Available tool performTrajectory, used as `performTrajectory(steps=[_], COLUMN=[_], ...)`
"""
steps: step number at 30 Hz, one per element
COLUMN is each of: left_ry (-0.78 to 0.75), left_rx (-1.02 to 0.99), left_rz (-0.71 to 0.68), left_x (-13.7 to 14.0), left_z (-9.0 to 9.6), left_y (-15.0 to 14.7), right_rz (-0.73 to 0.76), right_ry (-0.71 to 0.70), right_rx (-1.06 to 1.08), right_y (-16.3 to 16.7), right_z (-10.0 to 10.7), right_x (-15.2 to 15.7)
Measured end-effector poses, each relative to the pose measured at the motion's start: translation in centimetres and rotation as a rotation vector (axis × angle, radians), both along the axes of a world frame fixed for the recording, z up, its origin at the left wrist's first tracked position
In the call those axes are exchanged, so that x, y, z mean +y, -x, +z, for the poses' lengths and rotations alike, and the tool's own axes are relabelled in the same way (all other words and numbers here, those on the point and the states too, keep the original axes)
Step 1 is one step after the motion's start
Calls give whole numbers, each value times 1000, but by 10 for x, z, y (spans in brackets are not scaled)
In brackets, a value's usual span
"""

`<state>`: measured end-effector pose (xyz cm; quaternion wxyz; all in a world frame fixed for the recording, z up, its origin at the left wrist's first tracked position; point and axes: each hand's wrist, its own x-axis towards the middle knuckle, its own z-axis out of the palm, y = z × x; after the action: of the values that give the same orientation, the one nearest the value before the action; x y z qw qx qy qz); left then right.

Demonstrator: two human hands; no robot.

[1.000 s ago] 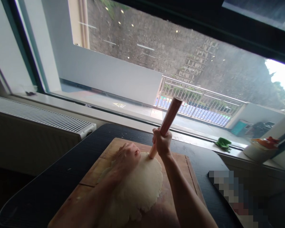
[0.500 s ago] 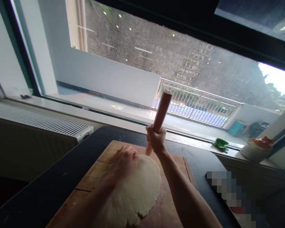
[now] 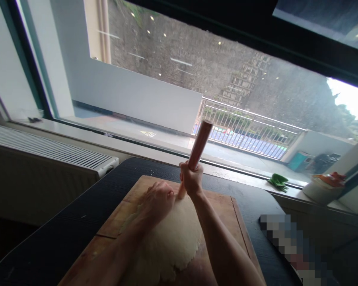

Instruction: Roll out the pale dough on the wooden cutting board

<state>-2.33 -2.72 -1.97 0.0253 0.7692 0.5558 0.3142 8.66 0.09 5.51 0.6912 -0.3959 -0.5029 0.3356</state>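
Observation:
A wide, flat sheet of pale dough [image 3: 170,242] with a ragged near edge lies on a wooden board [image 3: 217,202]. My right hand [image 3: 192,177] is wrapped round a wooden rolling pin [image 3: 200,143], which stands steeply with its top leaning right. The pin's lower end comes down at the far edge of the dough, close beside my left hand. At that far edge my left hand [image 3: 159,194] rests with curled fingers, closed on the dough; its fingertips are hidden. My left forearm covers part of the sheet.
The board lies on a black table [image 3: 62,222] beneath a large window. A white radiator [image 3: 53,147] stands at the left. On the sill are a green crumpled item [image 3: 278,182] and a pale pot with an orange top [image 3: 323,188]. A blurred-out object [image 3: 286,238] lies at the right edge.
My right hand and the rolling pin have moved slightly left and down, so the pin's lower end is closer to my left hand. My left hand has hardly moved.

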Motion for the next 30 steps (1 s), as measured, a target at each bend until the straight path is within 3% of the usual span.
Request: performTrajectory(steps=[5, 10, 15, 19, 24, 30], left_ry=[-36, -16, -63, 105, 372, 482], left_rx=[8, -12, -74, 62, 228, 230], left_rz=[-12, -11, 166, 198, 165, 127], left_x=[2, 2, 6, 9, 17, 21], left_z=[-2, -1, 6, 19, 41, 59], left_y=[0, 0, 15, 32, 27, 9], right_rz=[-17, 2, -66, -247, -250, -199], right_ry=[-32, 44, -15, -15, -32, -26], right_rx=[15, 48, 95, 114, 243, 285], right_y=[-6, -16, -57, -94, -113, -113], right_z=[-4, -9, -6, -21, -34, -29], right_x=[0, 6, -14, -40, -44, -45])
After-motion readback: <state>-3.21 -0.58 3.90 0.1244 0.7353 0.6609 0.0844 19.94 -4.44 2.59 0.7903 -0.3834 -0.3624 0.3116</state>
